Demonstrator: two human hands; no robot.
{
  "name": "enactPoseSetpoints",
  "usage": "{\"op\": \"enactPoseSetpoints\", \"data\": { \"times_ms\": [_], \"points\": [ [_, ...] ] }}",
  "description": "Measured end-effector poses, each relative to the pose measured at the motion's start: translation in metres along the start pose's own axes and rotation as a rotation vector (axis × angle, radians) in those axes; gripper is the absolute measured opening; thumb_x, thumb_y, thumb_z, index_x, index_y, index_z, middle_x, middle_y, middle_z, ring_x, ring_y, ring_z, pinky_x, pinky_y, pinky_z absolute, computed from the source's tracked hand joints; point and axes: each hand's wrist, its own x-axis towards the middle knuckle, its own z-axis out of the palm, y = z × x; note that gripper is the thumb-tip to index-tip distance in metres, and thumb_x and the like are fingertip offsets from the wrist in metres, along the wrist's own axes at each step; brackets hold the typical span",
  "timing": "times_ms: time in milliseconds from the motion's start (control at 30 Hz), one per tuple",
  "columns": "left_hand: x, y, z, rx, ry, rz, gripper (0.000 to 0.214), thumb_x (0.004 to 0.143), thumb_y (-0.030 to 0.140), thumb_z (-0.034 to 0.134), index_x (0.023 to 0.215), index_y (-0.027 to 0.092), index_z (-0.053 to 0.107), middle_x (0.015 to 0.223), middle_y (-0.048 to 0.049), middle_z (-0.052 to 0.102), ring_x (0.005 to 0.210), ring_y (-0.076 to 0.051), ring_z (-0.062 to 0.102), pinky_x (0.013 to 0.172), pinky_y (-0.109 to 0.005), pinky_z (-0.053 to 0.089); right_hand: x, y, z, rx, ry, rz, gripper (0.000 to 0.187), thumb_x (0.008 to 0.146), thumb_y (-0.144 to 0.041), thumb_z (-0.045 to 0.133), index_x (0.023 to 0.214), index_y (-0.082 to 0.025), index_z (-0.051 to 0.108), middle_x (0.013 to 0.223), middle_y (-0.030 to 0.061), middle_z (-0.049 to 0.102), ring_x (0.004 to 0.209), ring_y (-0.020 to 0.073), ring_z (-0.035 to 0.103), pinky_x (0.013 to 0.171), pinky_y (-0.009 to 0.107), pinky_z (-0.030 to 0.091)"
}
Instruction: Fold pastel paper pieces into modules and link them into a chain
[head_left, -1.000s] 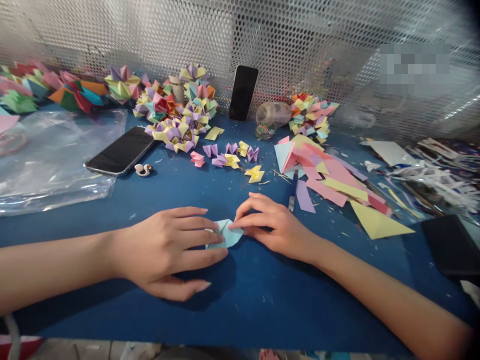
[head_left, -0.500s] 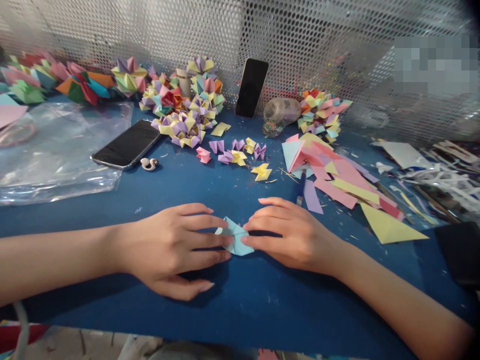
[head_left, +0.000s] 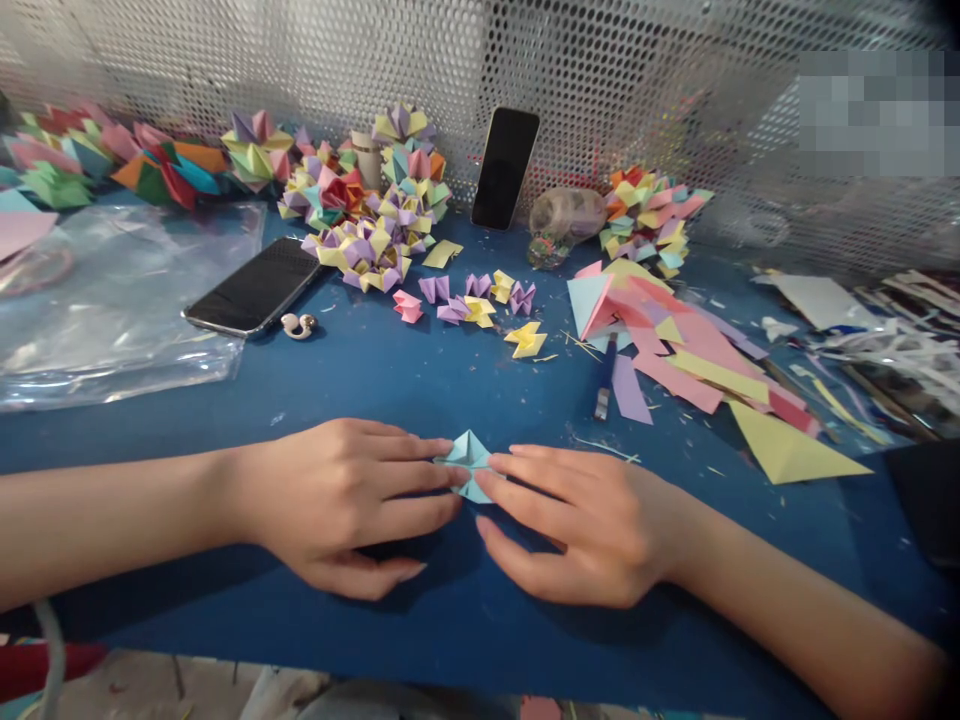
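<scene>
Blue tabletop [head_left: 465, 640] under folded pale-blue paper [head_left: 469, 449]

1. Place type: paper-craft workspace; wider premises not identifiable.
2. Work surface: flat blue tabletop [head_left: 525, 640], littered with thin yellow slivers [head_left: 585, 346].
3. Rear boundary: silver-grey perforated panel [head_left: 375, 50].
4. Indicators: multicoloured folded-paper clusters [head_left: 367, 250], flat pink paper pieces [head_left: 697, 325], slim blue metal-tipped tool [head_left: 606, 380], heaped white strips [head_left: 900, 345].

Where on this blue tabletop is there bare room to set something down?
Two tabletop patches look nearly bare: from the left hand and right hand to the near edge, and between the left hand and the small white item. Crowded: the far side, with folded paper clusters, and the right, with paper sheets.
</scene>
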Motion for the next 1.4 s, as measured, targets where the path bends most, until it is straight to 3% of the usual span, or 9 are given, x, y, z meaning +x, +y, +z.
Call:
{"op": "enactPoseSetpoints", "data": {
  "times_ms": [133,233,367,700,867,1200,1400],
  "points": [
    [0.000,0.000,0.001,0.005,-0.022,-0.011,0.044,0.082,0.031,0.050,0.120,0.010,0.052,0.119,-0.0126,0.062,0.108,-0.027,0.059,0.088,-0.037,0.051,-0.003,0.001,0.000,0.079,-0.058,0.033,0.016,0.086,-0.015,0.050,0.093,-0.012,0.064,0.099,0.0087,0.069,0.095,0.0207,0.064,0.081,0.033,0.056],
    [-0.001,0.000,0.001,0.002,0.008,-0.031,0.044,0.082,0.032,0.050,0.118,0.007,0.052,0.115,-0.0142,0.064,0.108,-0.027,0.059,0.089,-0.037,0.051,-0.003,0.001,0.001,0.131,0.005,0.127,0.015,0.087,-0.015,0.050,0.093,-0.013,0.063,0.098,0.0072,0.070,0.095,0.0187,0.064,0.080,0.032,0.055],
    [-0.002,0.000,0.001,0.015,-0.014,-0.024,0.043,0.083,0.032,0.049,0.121,0.012,0.052,0.118,-0.0112,0.063,0.108,-0.026,0.059,0.090,-0.037,0.050,-0.004,0.000,0.004,0.192,0.041,0.214,0.014,0.086,-0.013,0.052,0.097,-0.013,0.062,0.094,0.0050,0.071,0.092,0.0148,0.065,0.081,0.028,0.054],
    [-0.001,0.000,0.000,0.030,-0.033,-0.009,0.042,0.083,0.036,0.048,0.117,0.013,0.057,0.121,-0.0092,0.061,0.108,-0.027,0.059,0.089,-0.038,0.050,-0.006,0.007,0.006,0.406,-0.095,0.281,0.015,0.082,-0.012,0.056,0.094,-0.017,0.063,0.096,0.0039,0.068,0.093,0.0161,0.059,0.076,0.030,0.050],
    [-0.001,0.001,0.000,0.029,-0.024,-0.015,0.041,0.083,0.038,0.049,0.114,0.013,0.060,0.120,-0.0091,0.061,0.107,-0.028,0.059,0.088,-0.039,0.051,-0.003,0.004,0.010,0.422,-0.010,0.353,0.011,0.082,-0.011,0.057,0.091,-0.013,0.061,0.089,0.0057,0.066,0.088,0.0152,0.058,0.078,0.030,0.049],
    [-0.003,-0.002,0.002,-0.007,0.012,-0.016,0.040,0.082,0.038,0.049,0.111,0.013,0.061,0.118,-0.0090,0.063,0.107,-0.027,0.060,0.091,-0.038,0.049,-0.004,0.003,0.011,0.473,-0.010,0.402,0.011,0.083,-0.011,0.055,0.092,-0.012,0.060,0.091,0.0083,0.064,0.087,0.0160,0.057,0.078,0.031,0.049],
    [-0.002,-0.002,0.002,-0.036,0.021,-0.023,0.039,0.081,0.037,0.051,0.111,0.015,0.061,0.116,-0.0098,0.064,0.106,-0.026,0.060,0.092,-0.038,0.049,0.005,-0.001,0.015,0.472,0.015,0.576,0.006,0.085,-0.015,0.054,0.086,-0.014,0.060,0.084,0.0060,0.060,0.080,0.0146,0.053,0.074,0.029,0.047]
  ]
}}
